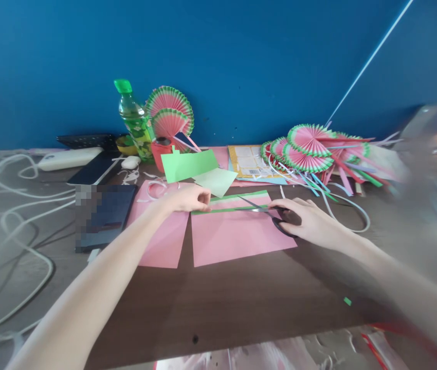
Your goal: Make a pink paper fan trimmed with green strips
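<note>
A pink sheet of paper (237, 236) lies on the table, with a green and pale green band (226, 206) along its far edge. My left hand (191, 199) has its fingers curled and pinched at the left end of this band. Black-handled scissors (256, 209) are in my right hand (306, 218), fingers through the loops. Their blades are apart and point left over the band; whether they touch the paper, I cannot tell. Partly under my left forearm is a second pink sheet (164, 246). Beyond my left hand are a green paper piece (189, 165) and a pale green one (218, 180).
Pleated watermelon-coloured paper fans (309, 149) pile up at the back right; others (170, 110) stand by a green-capped bottle (135, 121). White cables (21, 226) loop across the left, near a dark flat device (106, 216). A green scrap (347, 301) lies near the front edge.
</note>
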A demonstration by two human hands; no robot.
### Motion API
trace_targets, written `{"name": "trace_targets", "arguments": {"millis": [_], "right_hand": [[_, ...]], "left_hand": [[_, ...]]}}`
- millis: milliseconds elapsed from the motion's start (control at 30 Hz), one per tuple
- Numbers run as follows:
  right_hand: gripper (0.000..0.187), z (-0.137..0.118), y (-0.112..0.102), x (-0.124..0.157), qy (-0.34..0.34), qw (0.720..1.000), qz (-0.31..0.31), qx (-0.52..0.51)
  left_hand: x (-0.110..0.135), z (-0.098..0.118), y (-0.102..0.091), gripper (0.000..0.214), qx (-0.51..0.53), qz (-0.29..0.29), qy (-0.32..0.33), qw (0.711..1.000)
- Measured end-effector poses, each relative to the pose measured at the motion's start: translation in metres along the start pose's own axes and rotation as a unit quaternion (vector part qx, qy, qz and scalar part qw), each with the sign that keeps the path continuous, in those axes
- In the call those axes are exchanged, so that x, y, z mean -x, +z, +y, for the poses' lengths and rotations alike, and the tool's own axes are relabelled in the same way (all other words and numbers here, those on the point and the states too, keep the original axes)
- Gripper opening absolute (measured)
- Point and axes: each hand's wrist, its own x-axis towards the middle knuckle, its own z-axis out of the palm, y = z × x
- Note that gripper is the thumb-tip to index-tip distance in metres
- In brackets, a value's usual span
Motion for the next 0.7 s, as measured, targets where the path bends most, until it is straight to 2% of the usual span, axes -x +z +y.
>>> {"name": "trace_targets", "arguments": {"millis": [200, 333, 400, 500, 600, 700], "right_hand": [[0.034, 0.015, -0.001, 0.000, 0.018, 0.990, 0.014, -0.141], [0.039, 0.023, -0.010, 0.007, 0.113, 0.955, 0.041, -0.270], [0.041, 0.026, -0.018, 0.014, 0.157, 0.939, 0.016, -0.307], [0.041, 0.031, -0.024, 0.028, 0.197, 0.917, -0.067, -0.341], [0.043, 0.036, -0.022, 0.043, 0.214, 0.893, -0.123, -0.376], [0.044, 0.038, -0.015, 0.052, 0.217, 0.877, -0.150, -0.402]], "left_hand": [[0.001, 0.002, -0.001, 0.020, 0.005, -0.002, 0.000, 1.000], [0.002, 0.002, -0.002, 0.020, 0.004, -0.005, 0.002, 1.000], [0.001, 0.001, -0.001, 0.020, 0.004, -0.002, 0.003, 1.000], [-0.001, -0.001, 0.000, 0.021, -0.002, 0.005, 0.006, 1.000], [-0.002, -0.002, 0.001, 0.021, -0.004, 0.003, 0.004, 1.000], [-0.002, -0.003, 0.000, 0.023, -0.001, -0.004, 0.004, 1.000]]}}
